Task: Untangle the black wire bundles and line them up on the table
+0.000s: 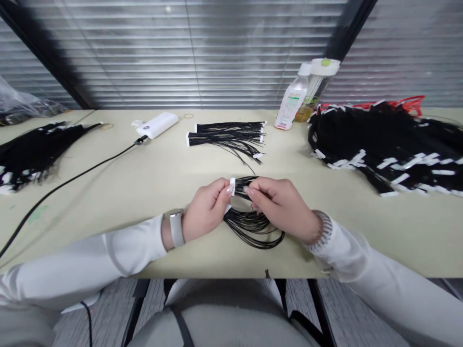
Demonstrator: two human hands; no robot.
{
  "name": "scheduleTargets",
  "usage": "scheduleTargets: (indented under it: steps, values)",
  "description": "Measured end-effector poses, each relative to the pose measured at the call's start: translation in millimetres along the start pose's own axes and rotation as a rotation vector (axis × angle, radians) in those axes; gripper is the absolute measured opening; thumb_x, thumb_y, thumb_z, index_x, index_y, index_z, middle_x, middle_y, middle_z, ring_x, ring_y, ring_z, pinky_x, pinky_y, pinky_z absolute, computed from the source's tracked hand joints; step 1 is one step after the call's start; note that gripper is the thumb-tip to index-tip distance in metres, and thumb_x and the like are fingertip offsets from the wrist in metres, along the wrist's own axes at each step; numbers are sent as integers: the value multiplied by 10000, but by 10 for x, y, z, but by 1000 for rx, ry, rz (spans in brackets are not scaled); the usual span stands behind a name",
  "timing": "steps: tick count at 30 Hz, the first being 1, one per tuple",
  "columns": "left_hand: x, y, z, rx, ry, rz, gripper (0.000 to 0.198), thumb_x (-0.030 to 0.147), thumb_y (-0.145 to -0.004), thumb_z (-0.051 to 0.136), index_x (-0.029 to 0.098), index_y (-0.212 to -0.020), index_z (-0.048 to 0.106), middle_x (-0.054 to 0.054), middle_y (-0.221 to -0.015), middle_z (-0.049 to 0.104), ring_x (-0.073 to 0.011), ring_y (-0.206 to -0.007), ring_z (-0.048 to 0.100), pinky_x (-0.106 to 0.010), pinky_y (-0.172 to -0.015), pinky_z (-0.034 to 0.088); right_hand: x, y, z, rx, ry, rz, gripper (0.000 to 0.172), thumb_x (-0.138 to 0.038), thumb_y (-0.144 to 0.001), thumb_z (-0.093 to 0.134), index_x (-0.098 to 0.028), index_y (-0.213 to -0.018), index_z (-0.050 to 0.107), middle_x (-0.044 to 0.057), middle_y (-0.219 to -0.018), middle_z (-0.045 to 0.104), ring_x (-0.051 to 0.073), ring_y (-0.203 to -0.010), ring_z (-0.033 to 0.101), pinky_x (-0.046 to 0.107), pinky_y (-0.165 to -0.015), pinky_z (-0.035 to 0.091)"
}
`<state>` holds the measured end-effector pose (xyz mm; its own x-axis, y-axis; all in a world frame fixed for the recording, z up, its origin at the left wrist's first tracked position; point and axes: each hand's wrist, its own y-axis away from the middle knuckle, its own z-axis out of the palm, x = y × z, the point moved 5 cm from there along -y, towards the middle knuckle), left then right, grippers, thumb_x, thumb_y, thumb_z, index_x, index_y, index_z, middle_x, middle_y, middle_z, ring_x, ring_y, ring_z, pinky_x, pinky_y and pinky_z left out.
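Near the front of the table, a black wire harness (253,222) with white connectors bends round in a loop between my hands. My left hand (208,207) pinches its white connector (232,186) between thumb and forefinger. On the right, my right hand (280,205) has thumb and forefinger closed on the black wires a short way from that connector. Another white end shows just below my left fingertips. Farther back lie more wire harnesses (226,139), laid out flat side by side with white connectors at their ends.
A large pile of black harnesses (379,140) covers the right side, a smaller pile (32,149) the left. A white power bank (158,125) has a black cable (72,179) running left. At the back stand a plastic bottle (292,99) and a lidded cup (320,86).
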<state>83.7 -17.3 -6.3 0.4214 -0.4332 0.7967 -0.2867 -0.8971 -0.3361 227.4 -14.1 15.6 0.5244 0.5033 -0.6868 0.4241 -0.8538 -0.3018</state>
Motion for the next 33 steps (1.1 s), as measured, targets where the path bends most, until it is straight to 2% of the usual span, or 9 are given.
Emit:
scheduleTargets:
  steps: [7, 11, 13, 15, 18, 21, 24, 28, 33]
  values:
    - [18, -10, 3, -24, -69, -5, 277, 271, -922, 341, 180, -670, 412, 46, -582, 425, -93, -533, 392, -207, -518, 333, -32, 22, 49, 45, 131, -76, 250, -195, -870, 468, -179, -622, 482, -38, -536, 517, 89, -482, 456, 224, -512, 335]
    - [50, -31, 21, -31, -73, 9, 273, 266, -916, 351, 176, -673, 434, 47, -571, 446, -91, -529, 406, -201, -524, 347, -119, 44, -82, 287, 305, -229, 122, -265, -827, 545, -152, -864, 570, 69, -815, 623, 192, -779, 570, 307, -697, 434]
    - [52, -45, 22, -55, -100, 42, 265, 264, -914, 357, 168, -698, 478, 38, -582, 487, -94, -536, 434, -200, -531, 358, -126, 47, -108, 330, 337, -294, 428, -335, -781, 611, -100, -1124, 510, 169, -1108, 581, 276, -1060, 512, 407, -881, 409]
    - [35, -65, 7, -97, -186, 109, 281, 266, -914, 369, 163, -701, 521, 27, -590, 532, -97, -541, 469, -202, -534, 359, -71, 19, -49, 202, 297, -290, 644, -375, -767, 631, -95, -1293, 389, 186, -1221, 535, 297, -1144, 475, 455, -938, 387]
    - [-18, -107, -45, -165, -428, 261, 359, 306, -922, 366, 166, -654, 558, 18, -547, 550, -105, -510, 493, -217, -521, 340, 83, -21, 37, 48, 88, -133, 595, -336, -786, 612, -155, -1313, 404, 99, -989, 664, 248, -913, 617, 397, -800, 487]
    - [-61, -136, -95, -221, -632, 414, 438, 371, -936, 307, 172, -645, 568, -2, -548, 579, -128, -511, 526, -244, -522, 338, 243, -44, -46, 225, -186, 59, 425, -348, -754, 644, -185, -1134, 548, 46, -823, 677, 205, -727, 645, 343, -700, 513]
    - [-77, -145, -109, -302, -744, 478, 447, 407, -925, 299, 178, -648, 566, -24, -583, 610, -153, -545, 560, -264, -529, 343, 347, -95, -205, 378, -262, 86, 264, -364, -833, 546, -184, -1023, 508, 2, -668, 638, 171, -629, 644, 315, -652, 522]
    - [-181, -259, -229, -321, -835, 245, 404, 401, -901, 328, 185, -649, 559, -55, -648, 638, -190, -621, 591, -285, -575, 359, 470, -192, -507, 466, -225, 31, 200, -376, -895, 446, -183, -863, 487, 16, -614, 638, 174, -634, 658, 307, -629, 526]
    - [-490, -533, -677, -121, -830, -66, 394, 396, -891, 277, 175, -719, 553, -114, -712, 641, -249, -670, 593, -314, -576, 357, 418, -204, -602, 354, -53, -164, 207, -358, -818, 592, -171, -731, 604, 83, -724, 707, 209, -677, 674, 306, -595, 522]
